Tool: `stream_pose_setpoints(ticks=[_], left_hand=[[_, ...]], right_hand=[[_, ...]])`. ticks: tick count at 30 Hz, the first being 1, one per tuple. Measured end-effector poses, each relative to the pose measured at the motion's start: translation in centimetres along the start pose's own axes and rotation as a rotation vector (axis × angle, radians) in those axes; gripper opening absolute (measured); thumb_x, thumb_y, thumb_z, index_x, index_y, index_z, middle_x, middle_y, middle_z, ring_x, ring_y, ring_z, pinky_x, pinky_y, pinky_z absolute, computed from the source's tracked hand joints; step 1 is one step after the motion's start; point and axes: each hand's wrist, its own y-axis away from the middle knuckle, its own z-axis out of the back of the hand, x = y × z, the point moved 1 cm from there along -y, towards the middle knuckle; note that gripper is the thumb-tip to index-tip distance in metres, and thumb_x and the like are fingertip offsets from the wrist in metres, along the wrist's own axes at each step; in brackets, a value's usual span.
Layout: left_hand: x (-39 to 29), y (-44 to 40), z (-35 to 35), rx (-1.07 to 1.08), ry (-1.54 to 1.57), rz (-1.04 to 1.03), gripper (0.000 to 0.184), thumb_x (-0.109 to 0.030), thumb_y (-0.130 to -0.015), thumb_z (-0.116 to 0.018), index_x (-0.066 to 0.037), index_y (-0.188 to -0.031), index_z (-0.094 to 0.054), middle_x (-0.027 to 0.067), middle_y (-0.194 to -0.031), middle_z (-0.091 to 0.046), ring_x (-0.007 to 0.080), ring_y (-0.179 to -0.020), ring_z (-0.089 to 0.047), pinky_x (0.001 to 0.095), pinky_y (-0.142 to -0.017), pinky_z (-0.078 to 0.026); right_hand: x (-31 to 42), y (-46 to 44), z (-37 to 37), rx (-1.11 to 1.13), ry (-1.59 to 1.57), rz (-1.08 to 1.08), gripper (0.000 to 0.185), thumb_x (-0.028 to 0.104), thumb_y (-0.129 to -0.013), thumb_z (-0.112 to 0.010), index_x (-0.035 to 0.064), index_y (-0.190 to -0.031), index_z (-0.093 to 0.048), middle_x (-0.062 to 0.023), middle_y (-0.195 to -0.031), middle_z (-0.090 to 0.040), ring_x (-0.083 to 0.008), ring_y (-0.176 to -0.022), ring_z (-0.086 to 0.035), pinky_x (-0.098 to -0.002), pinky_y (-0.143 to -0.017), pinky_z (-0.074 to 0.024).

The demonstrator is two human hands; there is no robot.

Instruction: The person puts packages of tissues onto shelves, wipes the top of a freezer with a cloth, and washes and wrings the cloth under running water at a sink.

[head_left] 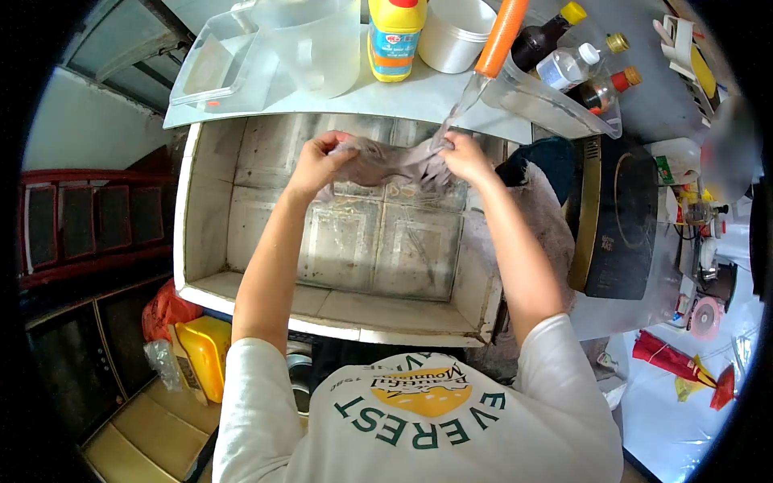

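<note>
A wet grey cloth (378,163) is stretched between my two hands over the tiled sink (338,249). My left hand (320,161) is closed on the cloth's left end, with thumb and fingers pinching it. The right end is gripped by my right hand (469,158). From an orange hose (502,39) above, a stream of water (465,103) falls onto the cloth beside my right hand. Folds of the cloth hang down between the hands, and part of my right fingers is hidden by it.
Behind the sink, a ledge holds clear plastic containers (310,48), a yellow bottle (396,40), a white bucket (457,36) and a bin of sauce bottles (555,97). At right are a draped towel (535,217) and a black cooktop (624,217).
</note>
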Motion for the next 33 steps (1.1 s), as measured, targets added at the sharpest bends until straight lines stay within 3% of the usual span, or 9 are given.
stream_pose_setpoints(ticks=[5,7,12,17,19,23,28,30,33], left_hand=[[-1.6,3.3,-1.8,0.08,-0.175,0.162,0.038,-0.04,-0.081,-0.054,-0.004,-0.085,-0.065,0.0045,-0.067,-0.058,0.0112,-0.059,-0.05,0.0269,-0.058,-0.043],[3.5,4.4,-4.0,0.193,-0.657,-0.437,0.037,-0.037,-0.078,-0.059,-0.002,-0.088,-0.064,0.0118,-0.078,-0.062,0.0196,-0.068,-0.057,0.0319,-0.069,-0.046],[18.0,0.0,-6.9,0.176,-0.379,-0.004,0.071,-0.031,-0.066,-0.068,-0.006,-0.125,-0.037,0.0211,-0.106,-0.053,0.0329,-0.106,-0.048,0.0371,-0.089,-0.039],[5.4,0.6,-13.0,-0.142,-0.555,-0.12,0.067,-0.018,-0.069,-0.066,-0.003,-0.125,-0.032,0.0208,-0.111,-0.05,0.0337,-0.102,-0.051,0.0361,-0.086,-0.042],[5.1,-1.6,-14.1,-0.119,0.573,0.166,0.051,-0.009,-0.076,-0.057,-0.007,-0.122,-0.035,0.0147,-0.108,-0.052,0.0286,-0.099,-0.053,0.0335,-0.082,-0.045],[5.9,-2.7,-13.4,0.007,1.248,0.207,0.035,-0.004,-0.082,-0.049,-0.008,-0.115,-0.041,0.0104,-0.104,-0.053,0.0234,-0.094,-0.054,0.0349,-0.079,-0.047],[2.0,0.9,-12.9,0.083,0.754,-0.258,0.035,-0.005,-0.083,-0.049,-0.008,-0.117,-0.04,0.0095,-0.108,-0.052,0.0235,-0.098,-0.052,0.0382,-0.079,-0.047],[-1.6,3.1,-11.9,-0.178,0.859,0.368,0.041,-0.002,-0.081,-0.051,-0.006,-0.12,-0.038,0.0105,-0.11,-0.051,0.0238,-0.099,-0.052,0.0373,-0.079,-0.047],[3.4,3.7,-7.5,0.112,0.258,0.181,0.053,-0.011,-0.079,-0.056,-0.005,-0.125,-0.032,0.0115,-0.113,-0.049,0.02,-0.098,-0.052,0.0332,-0.08,-0.045]], right_hand=[[-0.4,-0.7,-2.6,0.058,-0.149,-0.136,0.026,0.014,-0.077,-0.054,-0.0016,-0.097,-0.056,-0.0186,-0.095,-0.059,-0.0269,-0.09,-0.057,-0.0306,-0.077,-0.0421],[0.7,-0.2,-2.4,0.098,-0.361,-0.107,0.021,0.003,-0.075,-0.048,-0.001,-0.093,-0.057,-0.0128,-0.09,-0.061,-0.02,-0.082,-0.056,-0.0288,-0.073,-0.0419],[3.8,3.1,0.9,0.258,-0.121,-0.106,0.027,-0.007,-0.067,-0.041,-0.0018,-0.089,-0.055,-0.0075,-0.093,-0.058,-0.0147,-0.084,-0.053,-0.0244,-0.073,-0.0406],[8.6,8.1,3.7,0.029,-1.115,-0.153,0.034,-0.009,-0.067,-0.04,0.0001,-0.099,-0.048,-0.0093,-0.094,-0.055,-0.0165,-0.083,-0.053,-0.0275,-0.07,-0.0422],[6.1,9.1,3.0,-0.128,-1.231,-0.089,0.035,-0.007,-0.068,-0.044,-0.0002,-0.102,-0.045,-0.0095,-0.095,-0.054,-0.0167,-0.084,-0.053,-0.0289,-0.071,-0.0435],[-1.1,8.6,-2.4,-0.356,-1.29,-0.088,0.047,0.018,-0.075,-0.06,0.0048,-0.115,-0.039,-0.0097,-0.108,-0.047,-0.0205,-0.101,-0.047,-0.0302,-0.083,-0.04],[-2.0,5.0,-7.4,-0.026,-1.875,-0.273,0.059,0.043,-0.073,-0.063,0.0039,-0.112,-0.044,-0.0094,-0.112,-0.049,-0.0237,-0.105,-0.047,-0.0364,-0.089,-0.0388],[-2.3,3.3,-8.0,0.01,-1.836,-0.284,0.056,0.045,-0.073,-0.061,0.0041,-0.109,-0.048,-0.011,-0.11,-0.052,-0.0249,-0.1,-0.051,-0.0392,-0.085,-0.0416],[-2.8,2.0,-8.1,0.017,-1.658,-0.43,0.045,0.035,-0.076,-0.062,0.0047,-0.106,-0.051,-0.0103,-0.103,-0.056,-0.0241,-0.096,-0.053,-0.0397,-0.08,-0.0444]])
